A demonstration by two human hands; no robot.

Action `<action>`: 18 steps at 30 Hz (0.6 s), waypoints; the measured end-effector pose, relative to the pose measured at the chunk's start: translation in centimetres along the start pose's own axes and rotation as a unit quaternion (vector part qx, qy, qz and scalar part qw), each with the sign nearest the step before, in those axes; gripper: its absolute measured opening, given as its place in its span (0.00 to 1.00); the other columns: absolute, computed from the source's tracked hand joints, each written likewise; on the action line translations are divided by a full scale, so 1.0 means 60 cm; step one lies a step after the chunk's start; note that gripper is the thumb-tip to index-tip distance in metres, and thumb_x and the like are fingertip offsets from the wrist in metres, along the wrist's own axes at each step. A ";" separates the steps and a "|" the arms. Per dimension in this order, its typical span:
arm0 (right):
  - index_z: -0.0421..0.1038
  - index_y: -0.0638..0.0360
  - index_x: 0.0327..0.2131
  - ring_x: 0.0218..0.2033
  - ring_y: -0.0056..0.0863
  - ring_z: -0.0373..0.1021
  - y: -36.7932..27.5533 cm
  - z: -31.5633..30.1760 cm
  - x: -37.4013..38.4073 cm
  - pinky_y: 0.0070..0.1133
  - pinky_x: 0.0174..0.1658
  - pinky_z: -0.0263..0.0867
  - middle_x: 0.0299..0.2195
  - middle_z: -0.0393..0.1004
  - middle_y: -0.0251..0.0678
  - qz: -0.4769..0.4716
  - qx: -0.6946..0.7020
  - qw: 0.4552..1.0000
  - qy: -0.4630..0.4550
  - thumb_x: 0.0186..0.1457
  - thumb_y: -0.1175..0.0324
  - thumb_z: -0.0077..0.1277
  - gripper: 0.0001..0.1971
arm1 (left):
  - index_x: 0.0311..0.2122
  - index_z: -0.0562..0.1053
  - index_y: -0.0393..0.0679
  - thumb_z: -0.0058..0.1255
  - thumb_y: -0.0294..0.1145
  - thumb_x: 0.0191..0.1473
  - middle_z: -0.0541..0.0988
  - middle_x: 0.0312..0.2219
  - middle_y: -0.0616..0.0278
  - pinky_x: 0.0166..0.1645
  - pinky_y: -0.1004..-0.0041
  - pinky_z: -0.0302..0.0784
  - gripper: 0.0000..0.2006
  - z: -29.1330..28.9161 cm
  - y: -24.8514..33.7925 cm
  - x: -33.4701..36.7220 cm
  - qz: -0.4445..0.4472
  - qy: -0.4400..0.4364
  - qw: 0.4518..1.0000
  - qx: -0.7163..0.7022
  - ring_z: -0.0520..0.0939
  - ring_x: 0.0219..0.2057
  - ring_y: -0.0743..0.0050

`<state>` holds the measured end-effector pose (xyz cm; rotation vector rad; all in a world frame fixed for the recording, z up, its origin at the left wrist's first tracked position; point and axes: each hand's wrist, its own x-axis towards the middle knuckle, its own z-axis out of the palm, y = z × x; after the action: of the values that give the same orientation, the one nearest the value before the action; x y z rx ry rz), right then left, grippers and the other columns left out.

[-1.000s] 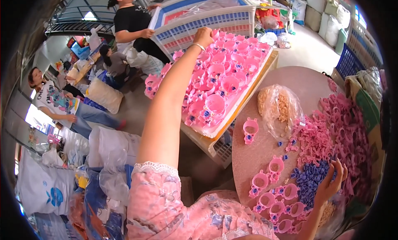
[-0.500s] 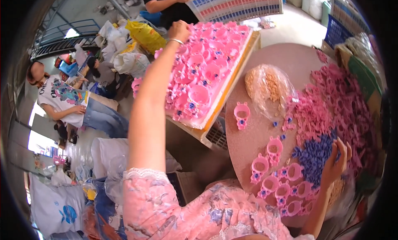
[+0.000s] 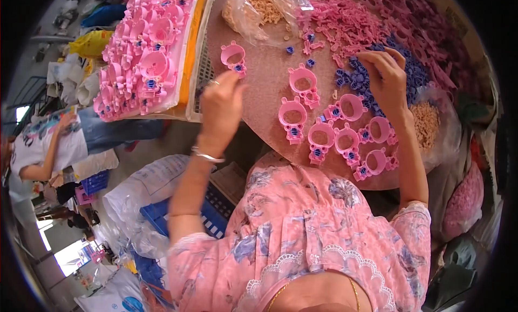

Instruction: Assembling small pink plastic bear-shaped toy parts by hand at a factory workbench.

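My left hand (image 3: pixel 222 110), blurred, is at the round table's left side, its fingers over the lower end of a pink bear-eared ring piece (image 3: pixel 233 54) with a small blue part on it. Whether the fingers grip the piece is not clear. My right hand (image 3: pixel 386 77) is over the heap of small blue parts (image 3: pixel 350 77), fingers bent inward; what lies between them is hidden. Between my hands several more pink ring pieces (image 3: pixel 293 113) with blue parts lie loosely grouped on the brownish table (image 3: pixel 259 96).
Thin pink parts (image 3: pixel 345 21) are heaped at the table's far side. Clear bags of small tan pieces stand at the far left (image 3: pixel 264 10) and right (image 3: pixel 426 123). A board on a crate holds many pink pieces (image 3: pixel 156 64). Another person (image 3: pixel 48 139) is at the left.
My left hand has come back from the board to the single pink piece on the table. The view has swung right and down. My right hand stays by the blue heap.
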<state>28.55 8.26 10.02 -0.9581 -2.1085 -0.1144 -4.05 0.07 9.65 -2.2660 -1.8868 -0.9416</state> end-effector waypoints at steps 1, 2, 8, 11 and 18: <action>0.75 0.56 0.34 0.35 0.27 0.73 -0.004 0.009 0.000 0.26 0.51 0.58 0.30 0.77 0.32 0.000 0.003 1.000 0.002 0.51 0.78 0.52 0.07 | 0.35 0.71 0.35 0.59 0.25 0.43 0.76 0.36 0.47 0.43 0.61 0.73 0.12 0.031 -0.007 -0.022 -0.046 0.021 0.998 -0.026 0.78 0.38 0.48; 0.74 0.56 0.34 0.34 0.28 0.72 -0.012 0.011 0.003 0.27 0.51 0.58 0.29 0.77 0.32 -0.008 0.014 0.999 -0.029 0.52 0.78 0.51 0.06 | 0.37 0.71 0.36 0.62 0.28 0.42 0.75 0.35 0.49 0.42 0.63 0.72 0.16 0.056 -0.017 -0.037 -0.092 0.052 0.994 -0.013 0.77 0.36 0.51; 0.73 0.57 0.33 0.34 0.31 0.71 -0.011 0.031 -0.001 0.29 0.53 0.56 0.30 0.76 0.33 -0.015 0.033 0.995 -0.090 0.52 0.76 0.51 0.05 | 0.41 0.65 0.37 0.66 0.34 0.39 0.71 0.36 0.48 0.49 0.58 0.64 0.26 0.136 -0.027 -0.003 -0.155 0.189 0.967 0.067 0.72 0.43 0.48; 0.74 0.57 0.33 0.36 0.31 0.71 -0.007 0.040 -0.003 0.29 0.54 0.55 0.31 0.76 0.34 -0.003 0.037 0.992 -0.118 0.52 0.74 0.51 0.05 | 0.41 0.65 0.37 0.65 0.33 0.40 0.72 0.37 0.46 0.49 0.56 0.64 0.25 0.143 -0.036 0.006 -0.141 0.186 0.971 0.059 0.72 0.43 0.46; 0.75 0.55 0.34 0.38 0.31 0.69 0.043 0.137 0.036 0.28 0.51 0.54 0.32 0.74 0.32 -0.025 -0.028 0.976 -0.214 0.46 0.75 0.51 0.09 | 0.45 0.63 0.36 0.58 0.23 0.44 0.73 0.36 0.44 0.44 0.56 0.68 0.22 0.129 -0.007 -0.025 -0.144 0.115 0.981 -0.067 0.74 0.39 0.41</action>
<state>24.22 14.47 5.42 -1.0329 -2.5368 0.0101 -1.32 2.02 2.47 -1.8757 -2.1355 -1.3403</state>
